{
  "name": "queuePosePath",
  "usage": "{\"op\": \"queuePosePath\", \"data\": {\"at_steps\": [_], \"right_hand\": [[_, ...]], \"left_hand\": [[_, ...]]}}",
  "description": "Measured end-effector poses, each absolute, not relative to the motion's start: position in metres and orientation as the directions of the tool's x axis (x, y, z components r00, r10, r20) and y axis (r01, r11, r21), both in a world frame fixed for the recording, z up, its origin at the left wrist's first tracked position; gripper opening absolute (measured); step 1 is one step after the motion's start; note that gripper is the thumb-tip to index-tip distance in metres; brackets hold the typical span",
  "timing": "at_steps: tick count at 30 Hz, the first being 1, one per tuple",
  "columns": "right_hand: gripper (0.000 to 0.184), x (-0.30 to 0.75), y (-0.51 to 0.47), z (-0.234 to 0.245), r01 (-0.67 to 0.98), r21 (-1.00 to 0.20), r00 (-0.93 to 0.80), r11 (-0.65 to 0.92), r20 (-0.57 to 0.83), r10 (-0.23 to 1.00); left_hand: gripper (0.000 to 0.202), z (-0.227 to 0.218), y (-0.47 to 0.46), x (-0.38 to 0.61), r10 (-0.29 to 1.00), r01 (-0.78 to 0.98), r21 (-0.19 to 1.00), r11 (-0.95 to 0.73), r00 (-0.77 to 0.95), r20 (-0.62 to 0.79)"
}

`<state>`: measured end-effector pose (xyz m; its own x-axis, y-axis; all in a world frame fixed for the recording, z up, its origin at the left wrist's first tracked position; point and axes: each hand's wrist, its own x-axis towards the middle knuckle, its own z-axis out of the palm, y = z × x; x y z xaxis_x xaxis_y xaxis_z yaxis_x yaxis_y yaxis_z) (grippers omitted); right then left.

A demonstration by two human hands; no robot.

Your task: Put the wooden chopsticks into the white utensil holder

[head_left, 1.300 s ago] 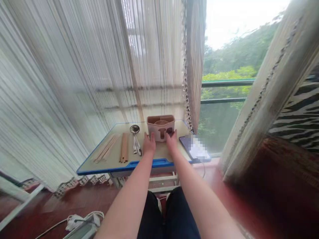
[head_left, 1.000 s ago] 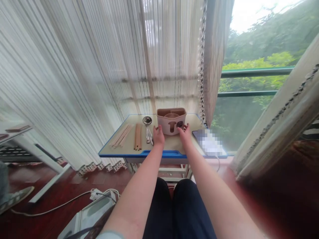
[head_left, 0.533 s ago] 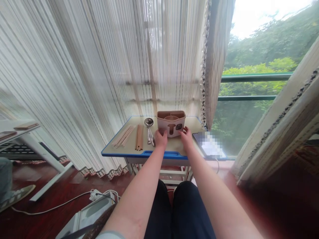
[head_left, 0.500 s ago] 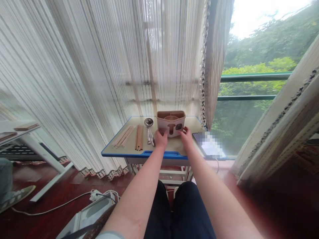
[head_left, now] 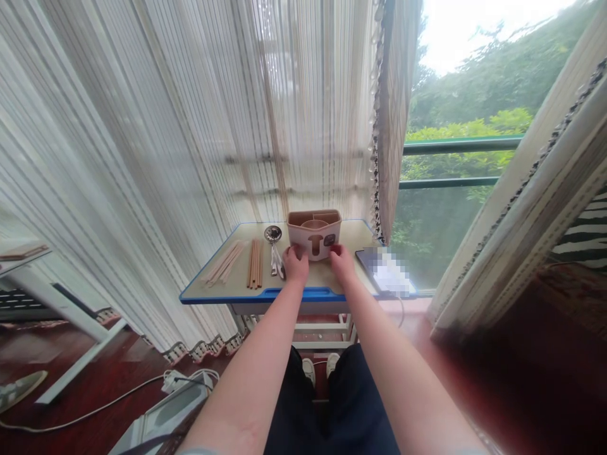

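A pale pink utensil holder [head_left: 315, 253] with a brown, divided inside and a T-shaped window stands upright on the small desk [head_left: 327, 283]. My left hand [head_left: 296, 262] grips its lower left front corner, and my right hand [head_left: 341, 260] has its fingers bent against the lower right corner. Just left of my left hand lie a slotted ladle [head_left: 273, 235] and at least one other metal utensil, their handles side by side. Further left rest a row of brown chopsticks [head_left: 255, 264] and a loose fan of paler sticks [head_left: 226, 263].
On the desk's right side lies a tablet-like device [head_left: 374, 268], partly blurred out, with a cable hanging down. A sheer curtain [head_left: 227, 126] hangs behind the desk. A power strip [head_left: 173, 381] and cord are on the floor at left, near another person's shoe [head_left: 23, 388].
The camera view has shifted, so the desk sits further left in the picture. My right hand's fingers have drawn in closer against the holder's corner.
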<state>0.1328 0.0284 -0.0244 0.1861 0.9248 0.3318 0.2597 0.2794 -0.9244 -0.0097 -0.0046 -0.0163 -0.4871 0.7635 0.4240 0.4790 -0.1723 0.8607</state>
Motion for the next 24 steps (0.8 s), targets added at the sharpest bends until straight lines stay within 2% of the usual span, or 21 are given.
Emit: {"op": "queuePosePath", "data": {"at_steps": [24], "right_hand": [[0.025,0.136,0.015,-0.013,0.337,-0.892,0.107,0.302,0.355,0.929]], "left_hand": [[0.02,-0.005,-0.016,-0.005,0.78,0.452,0.883,-0.129,-0.503,0.372]]}}
